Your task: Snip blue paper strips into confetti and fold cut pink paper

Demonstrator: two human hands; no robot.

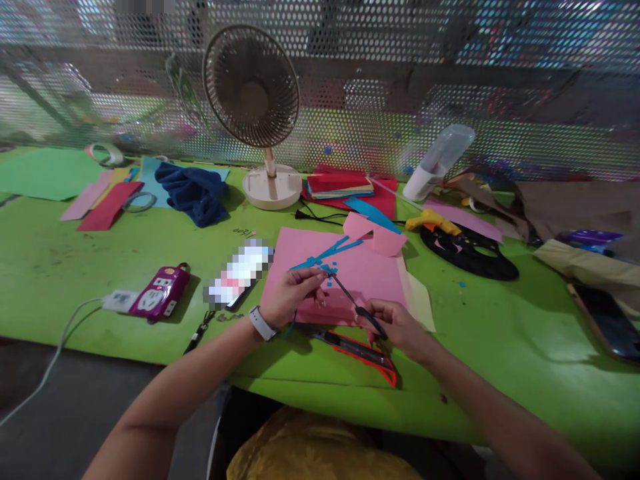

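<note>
My right hand (387,323) grips a pair of scissors (367,317) by the dark handles, the blades pointing up and left toward my left fingertips. My left hand (300,293), with a pale watch band at the wrist, is closed in a pinch at the blade tips. A thin blue paper strip (292,325) hangs below its palm; the pinched end is mostly hidden by the fingers. Under both hands lies a pink paper sheet (295,250), with cut blue strips (335,250) and several tiny blue paper bits (329,267) on it.
A red-edged box cutter (360,350) lies near the front edge. Left are a phone (240,273) and a purple power socket (163,293). Behind stand a fan (273,187) and stacked coloured paper (340,187). A yellow-handled tool (433,221) and another phone (605,317) lie right.
</note>
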